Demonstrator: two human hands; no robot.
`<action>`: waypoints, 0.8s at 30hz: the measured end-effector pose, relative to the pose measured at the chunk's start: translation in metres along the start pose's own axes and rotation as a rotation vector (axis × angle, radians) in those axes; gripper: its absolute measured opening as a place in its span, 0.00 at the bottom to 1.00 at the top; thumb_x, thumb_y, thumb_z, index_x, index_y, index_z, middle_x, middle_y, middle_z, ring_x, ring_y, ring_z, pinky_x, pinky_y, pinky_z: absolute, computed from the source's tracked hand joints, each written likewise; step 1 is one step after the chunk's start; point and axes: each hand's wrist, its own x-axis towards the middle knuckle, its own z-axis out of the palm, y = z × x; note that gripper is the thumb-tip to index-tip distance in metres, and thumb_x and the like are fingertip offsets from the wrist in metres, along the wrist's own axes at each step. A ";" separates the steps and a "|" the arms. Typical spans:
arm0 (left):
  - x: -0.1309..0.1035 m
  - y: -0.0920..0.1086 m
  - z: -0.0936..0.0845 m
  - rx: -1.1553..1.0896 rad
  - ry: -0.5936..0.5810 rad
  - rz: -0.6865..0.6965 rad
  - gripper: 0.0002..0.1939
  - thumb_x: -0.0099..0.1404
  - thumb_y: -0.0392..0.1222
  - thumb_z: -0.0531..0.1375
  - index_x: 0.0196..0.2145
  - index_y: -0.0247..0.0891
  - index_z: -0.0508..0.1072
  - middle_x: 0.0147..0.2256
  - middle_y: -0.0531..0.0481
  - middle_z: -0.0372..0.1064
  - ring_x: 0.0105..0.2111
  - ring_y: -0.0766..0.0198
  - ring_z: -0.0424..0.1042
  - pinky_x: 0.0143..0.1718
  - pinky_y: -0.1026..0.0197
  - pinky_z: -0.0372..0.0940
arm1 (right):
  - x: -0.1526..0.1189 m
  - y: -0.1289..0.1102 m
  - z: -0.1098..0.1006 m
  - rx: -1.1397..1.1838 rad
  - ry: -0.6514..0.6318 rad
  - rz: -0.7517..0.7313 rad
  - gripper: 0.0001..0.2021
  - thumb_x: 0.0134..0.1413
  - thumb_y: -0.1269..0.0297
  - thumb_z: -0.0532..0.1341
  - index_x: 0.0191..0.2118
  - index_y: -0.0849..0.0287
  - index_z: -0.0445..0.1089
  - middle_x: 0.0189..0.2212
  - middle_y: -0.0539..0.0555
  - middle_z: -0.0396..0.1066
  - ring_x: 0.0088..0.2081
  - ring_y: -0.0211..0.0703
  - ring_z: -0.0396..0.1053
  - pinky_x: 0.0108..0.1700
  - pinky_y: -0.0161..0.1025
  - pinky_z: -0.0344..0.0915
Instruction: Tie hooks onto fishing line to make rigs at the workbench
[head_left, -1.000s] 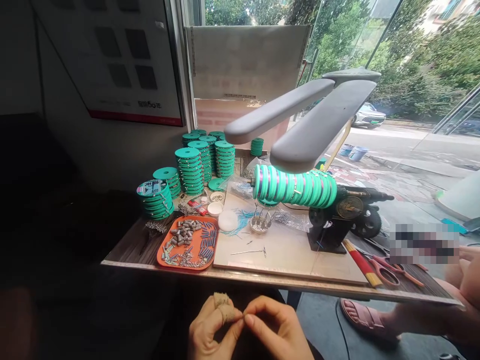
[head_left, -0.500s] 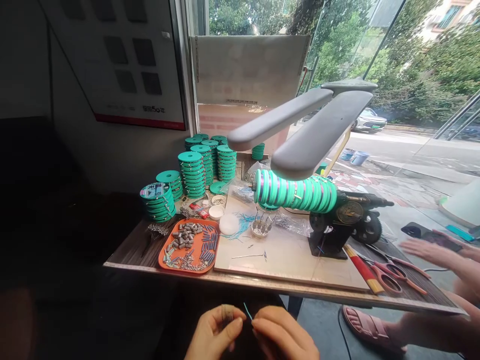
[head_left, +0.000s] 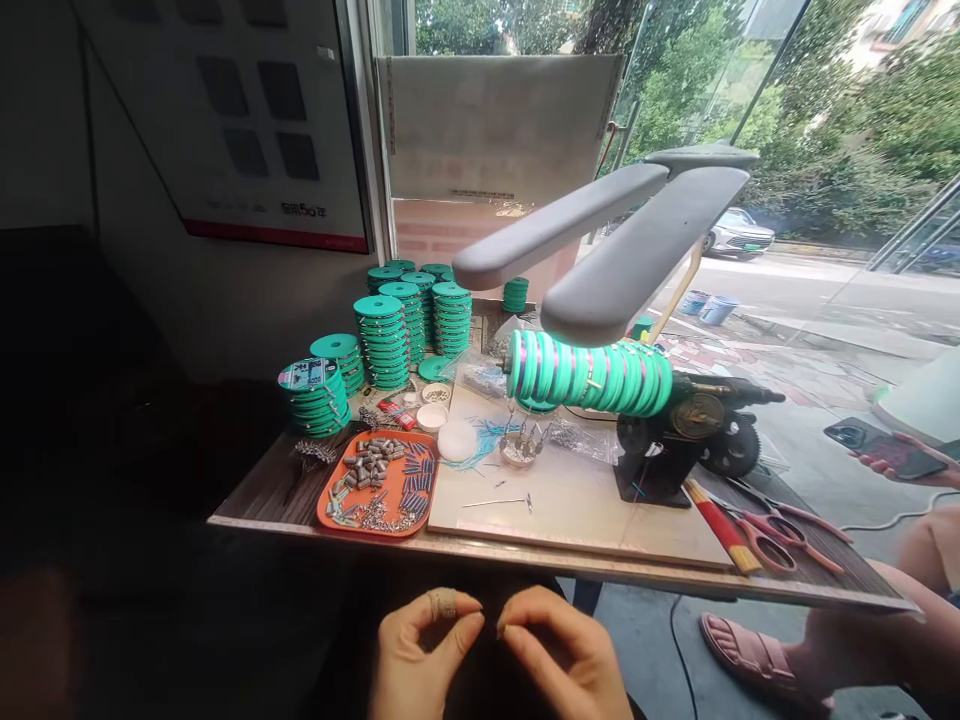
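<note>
My left hand (head_left: 429,650) is below the table's front edge, thumb and a ringed forefinger pinched close together. Just to its right, my right hand (head_left: 559,650) makes a similar pinch, its fingertips a small gap away from the left ones. Whatever the fingertips hold, if anything, is too small to make out. Above them, an orange tray (head_left: 324,505) holds metal cylinders, dark blue pieces and small shiny parts. A pale board (head_left: 585,520) beside it bears a thin metal rod (head_left: 495,502) and a small dish (head_left: 517,452) with upright metal pieces.
Green spools (head_left: 379,340) stand stacked at the back left. More green spools (head_left: 589,380) sit on a black winding machine (head_left: 652,460) under grey blades (head_left: 615,270). Scissors (head_left: 780,530) lie at the right edge. Another person's hand (head_left: 892,462) holds a phone (head_left: 885,447).
My hands have moved slightly apart at the fingertips, and the short blue-green strand between them no longer shows. The other person's free hand has left the view beside the phone.
</note>
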 end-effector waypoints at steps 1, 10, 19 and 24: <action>-0.002 0.000 0.001 0.069 0.044 0.060 0.10 0.44 0.45 0.68 0.22 0.36 0.76 0.24 0.49 0.71 0.27 0.65 0.68 0.32 0.69 0.63 | 0.002 -0.002 -0.001 0.049 -0.030 0.085 0.20 0.52 0.53 0.56 0.28 0.70 0.68 0.26 0.53 0.62 0.31 0.21 0.60 0.36 0.17 0.57; -0.003 0.000 -0.003 0.336 -0.063 0.460 0.04 0.54 0.39 0.61 0.24 0.38 0.75 0.23 0.52 0.69 0.24 0.67 0.69 0.26 0.71 0.64 | 0.008 -0.010 0.004 0.178 -0.024 0.330 0.25 0.43 0.47 0.60 0.29 0.72 0.67 0.26 0.53 0.62 0.30 0.22 0.58 0.34 0.16 0.55; -0.002 -0.005 -0.003 0.317 -0.042 0.539 0.03 0.54 0.37 0.62 0.24 0.37 0.74 0.23 0.52 0.68 0.25 0.67 0.69 0.27 0.70 0.65 | 0.008 -0.009 0.004 0.187 -0.035 0.367 0.27 0.42 0.45 0.60 0.29 0.73 0.67 0.27 0.54 0.62 0.30 0.22 0.57 0.32 0.16 0.53; 0.000 -0.004 -0.004 0.325 -0.051 0.545 0.03 0.54 0.37 0.62 0.24 0.37 0.74 0.23 0.51 0.68 0.24 0.66 0.69 0.27 0.70 0.64 | 0.007 -0.008 0.004 0.172 -0.025 0.368 0.27 0.41 0.44 0.60 0.28 0.72 0.67 0.27 0.54 0.62 0.31 0.23 0.57 0.32 0.16 0.53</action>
